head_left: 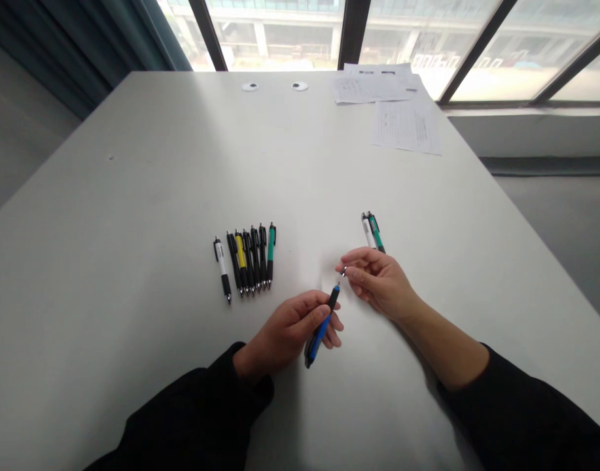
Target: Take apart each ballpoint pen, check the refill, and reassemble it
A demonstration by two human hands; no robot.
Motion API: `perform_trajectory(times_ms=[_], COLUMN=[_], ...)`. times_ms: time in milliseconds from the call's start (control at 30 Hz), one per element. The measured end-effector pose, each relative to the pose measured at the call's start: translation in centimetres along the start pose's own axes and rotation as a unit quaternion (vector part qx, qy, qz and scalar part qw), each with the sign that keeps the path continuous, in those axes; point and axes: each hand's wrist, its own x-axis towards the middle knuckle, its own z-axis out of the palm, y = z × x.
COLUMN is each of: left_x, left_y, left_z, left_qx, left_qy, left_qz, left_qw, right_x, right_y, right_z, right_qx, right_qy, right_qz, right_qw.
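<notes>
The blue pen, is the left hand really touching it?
Touching. The head view shows the left hand holding the blue pen, with the thumb lying right across it.

The blue pen [320, 332] is partly covered by the left hand [284, 330]. By the right hand [381, 280], the lower ends of 2 pens [375, 227] are hidden and a metal piece [343, 271] is partly covered. Print [418, 127] on the papers [400, 127] is illegibly small.
</notes>
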Motion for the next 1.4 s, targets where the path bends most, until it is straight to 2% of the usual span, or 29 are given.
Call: perform_trajectory(times_ms=[233,467,600,700,833,1033,1200,1300,1400], left_x=[-0.05,0.04,-0.03,-0.10,-0.14,-0.10,-0.07,-0.08,-0.09], left_y=[0.38,0.46,0.47,0.49,0.45,0.40,0.39,0.36,0.29], left_z=[0.11,0.10,0.03,-0.01,-0.02,-0.03,0.02,0.03,-0.01], left_qx=[0.017,0.014,0.025,0.038,0.047,0.035,0.034,0.036,0.041], left_qy=[0.003,-0.002,-0.014,-0.015,-0.006,-0.012,-0.006,-0.009,-0.010], left_qz=[-0.004,-0.005,-0.015,-0.021,-0.015,-0.015,-0.016,-0.015,-0.011], left_qw=[1.000,1.000,0.999,0.999,0.999,0.999,0.999,0.999,0.999], right_x=[-0.31,-0.45,-0.49,-0.48,-0.37,-0.25,-0.28,-0.23,-0.24], right_y=[-0.21,-0.65,-0.82,-0.83,-0.49,-0.02,-0.10,-0.04,-0.02], right_z=[-0.13,0.13,0.27,0.17,-0.38,-0.66,-0.55,-0.56,-0.60], right_qx=[-0.061,-0.112,-0.139,-0.126,-0.050,-0.062,-0.039,-0.064,-0.071], right_qy=[-0.054,-0.081,-0.092,-0.102,-0.129,-0.095,-0.122,-0.106,-0.101], right_qz=[0.008,0.004,0.027,0.032,0.026,0.000,-0.003,0.003,-0.020], right_qw=[0.997,0.990,0.986,0.986,0.990,0.994,0.992,0.992,0.992])
